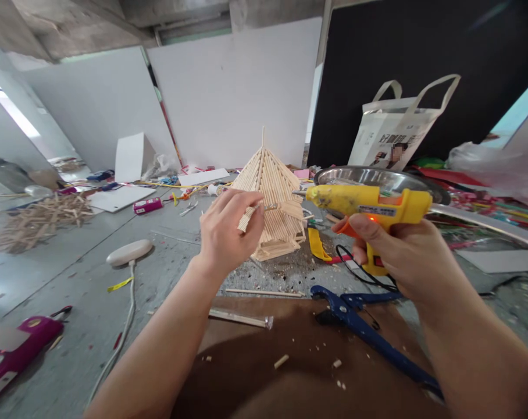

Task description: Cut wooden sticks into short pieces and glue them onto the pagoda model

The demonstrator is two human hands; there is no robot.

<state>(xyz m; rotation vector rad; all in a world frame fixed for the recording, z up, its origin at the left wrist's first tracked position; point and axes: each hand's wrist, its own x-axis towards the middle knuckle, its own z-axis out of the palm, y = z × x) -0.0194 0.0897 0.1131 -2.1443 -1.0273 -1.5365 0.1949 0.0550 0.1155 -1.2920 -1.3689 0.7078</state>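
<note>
My left hand (227, 230) pinches a short wooden stick (250, 215) in front of a small house built of wooden sticks (273, 201) that stands on the grey floor. My right hand (395, 250) grips a yellow hot glue gun (368, 203) by its handle, with a finger on the orange trigger. The gun's nozzle points left and nearly touches the end of the stick. A red light glows on the gun's body.
Blue pliers (364, 326) lie on a brown board (255, 361) near me. A pile of wooden sticks (37, 218) sits at the far left. A pink tool (15, 349), a white oval puck with a cable (128, 252), a steel bowl (368, 177) and a white tote bag (399, 125) surround the spot.
</note>
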